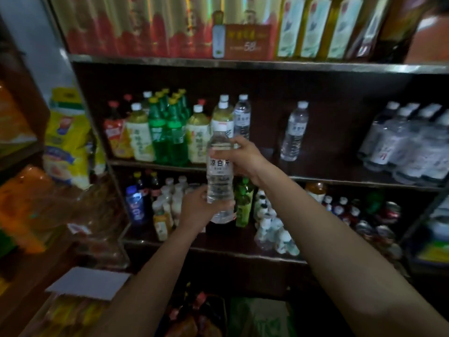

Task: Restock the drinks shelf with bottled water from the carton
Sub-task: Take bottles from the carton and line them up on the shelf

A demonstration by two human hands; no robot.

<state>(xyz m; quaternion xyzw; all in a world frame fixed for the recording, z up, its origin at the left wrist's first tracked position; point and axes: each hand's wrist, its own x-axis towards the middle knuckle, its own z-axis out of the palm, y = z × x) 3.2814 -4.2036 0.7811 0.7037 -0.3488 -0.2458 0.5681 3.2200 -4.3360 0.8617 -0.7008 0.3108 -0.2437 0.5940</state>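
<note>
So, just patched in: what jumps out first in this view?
A clear water bottle held upright at centre frame, the right hand gripping its upper part and the left hand its base. Behind it, the middle shelf has a bare stretch around one lone water bottle.

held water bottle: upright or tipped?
Upright: the water bottle has its white cap on top, right hand gripping high, left hand at the base.

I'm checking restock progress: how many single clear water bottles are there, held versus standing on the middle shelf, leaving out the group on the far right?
Held water bottle, gripped by left hand and right hand: 1
Standing singly on the middle shelf: 2, the left standing bottle and the right standing bottle
Total: 3
</note>
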